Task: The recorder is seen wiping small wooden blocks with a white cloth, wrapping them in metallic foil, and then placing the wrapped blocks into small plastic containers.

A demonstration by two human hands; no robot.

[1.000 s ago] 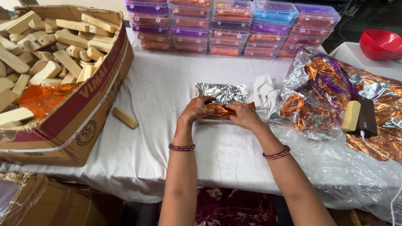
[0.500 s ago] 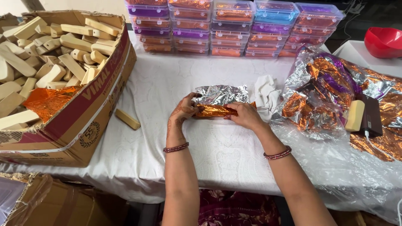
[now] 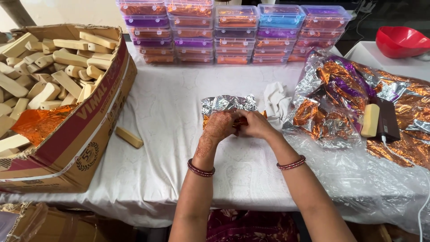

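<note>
A table covered with a white cloth (image 3: 170,112) was seen from above. Along its far edge, clear plastic boxes (image 3: 233,33) were stacked in rows, filled with orange and purple wrapped pieces. At the left, an open cardboard carton (image 3: 85,134) was heaped with pale wooden blocks (image 3: 53,71), and one loose block (image 3: 129,137) was laid on the cloth beside it. At the right, crumpled orange and silver foil sheets (image 3: 340,103) were piled on clear plastic, with a pale bar (image 3: 370,120) and a dark flat object (image 3: 388,120) on top. A red bowl (image 3: 400,41) was placed at the far right corner.

At the table's centre, a foil-wrapped piece (image 3: 226,107) was held just above the cloth, its long axis running left to right across the view. The left hand (image 3: 218,127) was closed over its middle and left part, and the right hand (image 3: 253,124) was pinched on its right end, the two hands touching. A white rag (image 3: 277,101) was bunched just beside the right hand.
</note>
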